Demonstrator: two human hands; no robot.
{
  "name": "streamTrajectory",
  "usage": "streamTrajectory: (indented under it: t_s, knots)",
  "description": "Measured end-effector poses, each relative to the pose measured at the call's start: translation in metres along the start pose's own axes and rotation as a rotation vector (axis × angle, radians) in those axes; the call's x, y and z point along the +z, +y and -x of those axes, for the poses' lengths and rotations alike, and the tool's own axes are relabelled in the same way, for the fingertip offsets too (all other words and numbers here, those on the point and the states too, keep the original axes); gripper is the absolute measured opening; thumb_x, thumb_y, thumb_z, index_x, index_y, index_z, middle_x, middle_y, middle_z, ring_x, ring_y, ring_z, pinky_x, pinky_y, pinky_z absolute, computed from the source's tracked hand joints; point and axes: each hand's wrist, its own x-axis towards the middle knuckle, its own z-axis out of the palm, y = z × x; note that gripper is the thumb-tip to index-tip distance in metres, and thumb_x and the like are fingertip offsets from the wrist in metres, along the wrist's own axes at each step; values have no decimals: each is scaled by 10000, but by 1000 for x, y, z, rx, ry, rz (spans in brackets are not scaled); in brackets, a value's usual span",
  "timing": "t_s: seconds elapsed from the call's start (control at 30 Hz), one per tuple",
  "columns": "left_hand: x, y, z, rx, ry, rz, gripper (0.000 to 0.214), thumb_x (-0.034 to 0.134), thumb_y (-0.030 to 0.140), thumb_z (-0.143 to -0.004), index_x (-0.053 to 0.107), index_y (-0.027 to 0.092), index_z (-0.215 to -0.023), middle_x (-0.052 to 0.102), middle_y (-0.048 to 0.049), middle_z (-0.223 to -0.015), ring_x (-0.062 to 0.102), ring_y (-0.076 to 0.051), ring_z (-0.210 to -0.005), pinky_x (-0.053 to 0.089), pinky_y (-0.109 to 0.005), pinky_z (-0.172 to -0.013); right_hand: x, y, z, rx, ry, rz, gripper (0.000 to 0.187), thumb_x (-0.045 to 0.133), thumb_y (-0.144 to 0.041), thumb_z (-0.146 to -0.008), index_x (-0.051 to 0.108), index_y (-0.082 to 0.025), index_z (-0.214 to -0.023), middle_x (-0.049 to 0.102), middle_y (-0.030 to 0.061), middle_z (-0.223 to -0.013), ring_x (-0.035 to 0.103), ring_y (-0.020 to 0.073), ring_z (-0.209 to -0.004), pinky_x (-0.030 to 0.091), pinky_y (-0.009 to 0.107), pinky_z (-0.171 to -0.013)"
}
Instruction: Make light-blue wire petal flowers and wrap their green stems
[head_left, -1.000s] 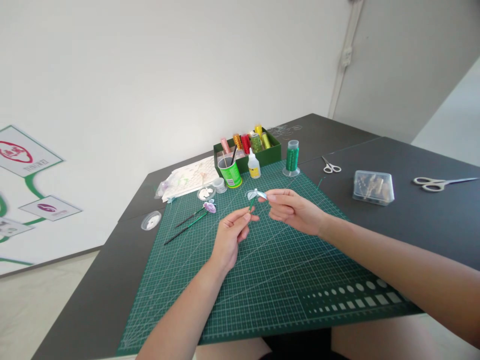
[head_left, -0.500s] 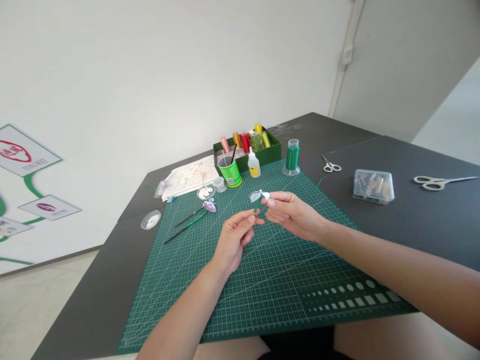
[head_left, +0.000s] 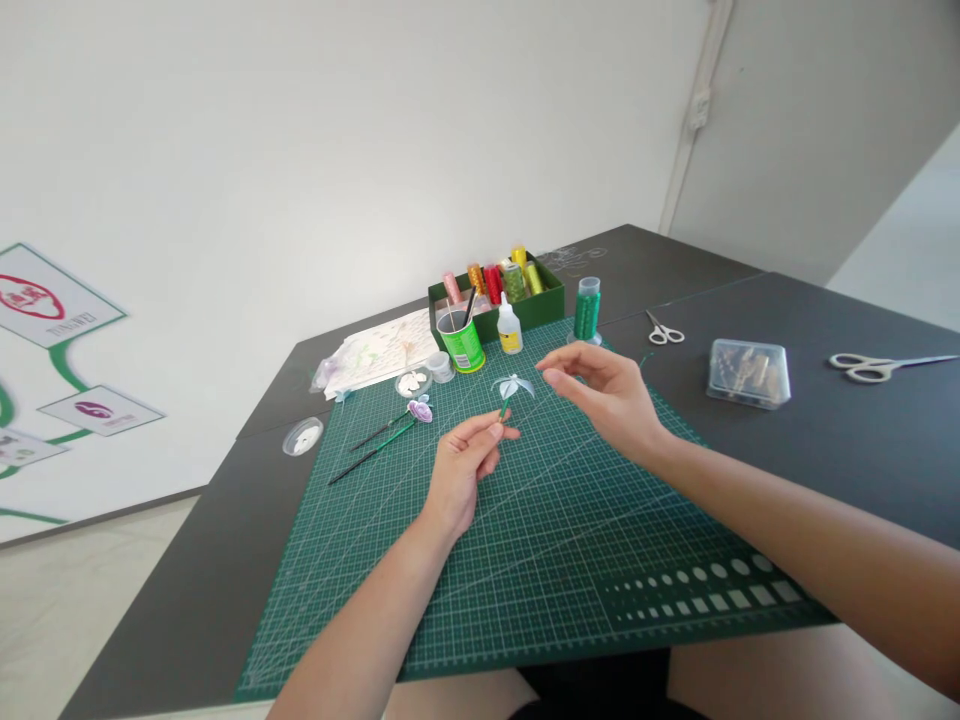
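My left hand (head_left: pixel 465 465) pinches the green stem of a small pale blue paper flower (head_left: pixel 513 387) and holds it upright above the green cutting mat (head_left: pixel 525 540). My right hand (head_left: pixel 604 395) hovers just right of the flower, apart from it, with its fingers loosely curled and nothing in them. A finished purple flower on a stem (head_left: pixel 418 411) lies on the mat to the left, beside a dark stick (head_left: pixel 360 463).
At the mat's far edge stand a green box of thread spools (head_left: pixel 496 290), a green cup (head_left: pixel 460 340), a glue bottle (head_left: pixel 509 330) and a green spool (head_left: pixel 587 310). Small scissors (head_left: pixel 664 331), a clear box (head_left: pixel 748 373) and large scissors (head_left: pixel 877 366) lie to the right.
My right hand has let go of the flower's petals and drawn away to the right and up. The left hand still holds the stem.
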Motion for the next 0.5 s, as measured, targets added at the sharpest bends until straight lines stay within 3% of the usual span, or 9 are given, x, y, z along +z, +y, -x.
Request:
streamTrajectory:
  t_s: [0.07,0.13,0.3,0.5]
  knots:
    - [0,0,1,0,5,-6,333,781,375,-760,791,165,-1018,762,-89,-851,335,-39,-480,190,-218,-458,1,0,0,-59,-43,-30,120,726,-330,-841,711,-243,-922,687,28,-930,612,192,-905,473,366,-875]
    - [1,-1,1,-1,-2,-14,326,780,375,-762,793,163,-1009,760,-89,-843,334,-36,-477,187,-217,-456,3,3,-1,-19,-89,-119,144,734,-327,-831,711,-251,-950,693,34,-1029,611,209,-1031,453,395,-969]
    - [1,-2,1,7,-35,-7,296,765,359,-788,795,169,-1013,755,-88,-845,336,-31,-477,184,-211,-456,6,12,-1,173,-164,-276,204,781,-371,-782,723,-231,-919,697,41,-1027,619,209,-1014,470,411,-970]
    - [-1,-2,0,1,-49,2,288,761,350,-795,795,170,-1017,757,-88,-845,337,-31,-473,172,-210,-448,5,14,0,204,-164,-332,197,792,-351,-785,751,-251,-950,710,26,-1012,622,192,-1005,460,395,-986]
